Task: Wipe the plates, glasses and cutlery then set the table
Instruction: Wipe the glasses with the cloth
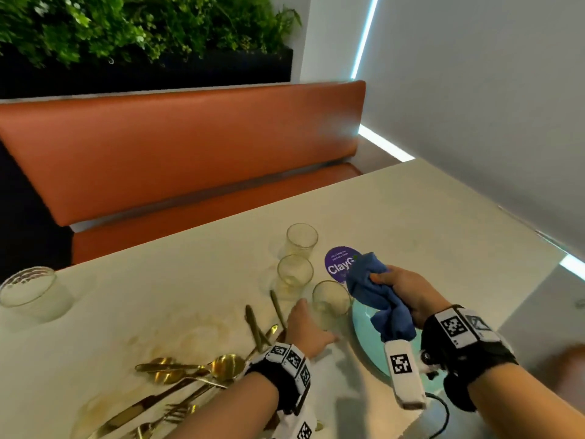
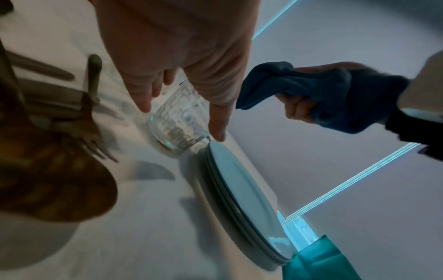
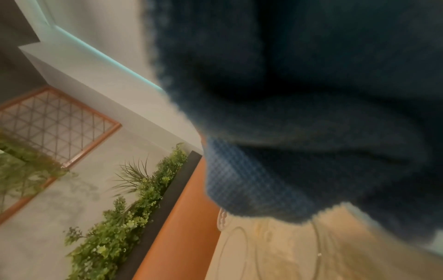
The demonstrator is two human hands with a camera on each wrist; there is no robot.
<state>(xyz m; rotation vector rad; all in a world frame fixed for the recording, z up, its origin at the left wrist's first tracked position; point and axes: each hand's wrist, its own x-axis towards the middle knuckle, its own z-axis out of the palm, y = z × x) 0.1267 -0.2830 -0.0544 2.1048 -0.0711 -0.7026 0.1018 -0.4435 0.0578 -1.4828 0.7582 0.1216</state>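
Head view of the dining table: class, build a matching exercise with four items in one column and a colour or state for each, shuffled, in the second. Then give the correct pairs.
Column one:
1. cloth
2. cutlery
3. plates
4. nearest glass

Column two:
A. gold, lying in a loose heap
B. stacked, pale turquoise
C. blue, bunched in the right hand
D. upright, left hand reaching around it

Pairs: 1-C, 2-A, 3-B, 4-D

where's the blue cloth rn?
Head view, right of centre: blue cloth bunched in the right hand, held above the teal plates, beside the nearest glass.
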